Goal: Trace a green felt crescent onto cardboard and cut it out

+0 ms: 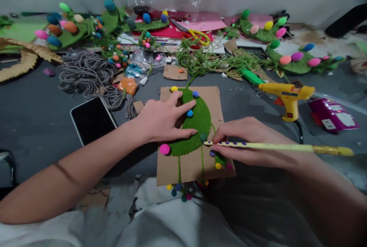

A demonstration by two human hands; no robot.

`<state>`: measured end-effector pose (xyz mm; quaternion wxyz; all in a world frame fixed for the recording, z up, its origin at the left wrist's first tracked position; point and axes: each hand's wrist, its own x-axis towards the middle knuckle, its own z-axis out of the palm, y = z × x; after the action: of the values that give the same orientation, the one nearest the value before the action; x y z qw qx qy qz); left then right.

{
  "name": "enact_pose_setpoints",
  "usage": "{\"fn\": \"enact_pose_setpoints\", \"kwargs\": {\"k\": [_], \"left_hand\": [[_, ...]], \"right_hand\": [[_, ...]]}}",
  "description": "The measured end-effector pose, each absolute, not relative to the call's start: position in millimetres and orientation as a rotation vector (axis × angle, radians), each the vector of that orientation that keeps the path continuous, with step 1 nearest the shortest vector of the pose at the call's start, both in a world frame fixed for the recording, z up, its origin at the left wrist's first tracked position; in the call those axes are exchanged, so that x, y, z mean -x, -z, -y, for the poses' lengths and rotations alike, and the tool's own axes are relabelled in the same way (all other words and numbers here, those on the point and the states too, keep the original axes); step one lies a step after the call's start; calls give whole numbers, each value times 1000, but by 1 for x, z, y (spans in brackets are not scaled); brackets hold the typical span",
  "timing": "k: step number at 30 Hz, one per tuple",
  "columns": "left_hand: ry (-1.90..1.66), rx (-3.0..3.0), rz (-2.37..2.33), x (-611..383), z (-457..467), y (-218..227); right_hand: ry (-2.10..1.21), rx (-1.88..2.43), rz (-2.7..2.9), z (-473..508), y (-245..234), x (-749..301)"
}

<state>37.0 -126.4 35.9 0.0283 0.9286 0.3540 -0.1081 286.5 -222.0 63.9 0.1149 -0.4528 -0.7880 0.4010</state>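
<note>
Left hand (160, 120) flat on green felt (201, 121), right hand (250, 134) pinching pencil (275, 147).

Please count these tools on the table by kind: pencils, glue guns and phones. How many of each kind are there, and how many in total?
pencil: 1
glue gun: 1
phone: 1
Total: 3

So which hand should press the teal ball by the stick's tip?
Probably the right hand: it holds the stick, whose tip is right by the teal ball. The left hand lies flat on the green felt, busy pinning it to the cardboard.
</note>
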Motion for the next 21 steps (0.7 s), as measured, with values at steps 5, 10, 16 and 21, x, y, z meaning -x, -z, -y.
{"fn": "enact_pose_setpoints", "kwargs": {"k": [5, 10, 16, 21], "left_hand": [[346, -2861, -1090, -37, 127, -36], [373, -2820, -1110, -39, 128, -37], [383, -2823, -1105, -37, 126, -36], [384, -2831, -1102, -37, 125, -36]], "right_hand": [[-1195, 1331, 2309, 222, -65, -284], [-1167, 1388, 2307, 221, -65, -282], [-1134, 1494, 2208, 217, -64, -289], [-1150, 1495, 2216, 216, -66, -287]]}}
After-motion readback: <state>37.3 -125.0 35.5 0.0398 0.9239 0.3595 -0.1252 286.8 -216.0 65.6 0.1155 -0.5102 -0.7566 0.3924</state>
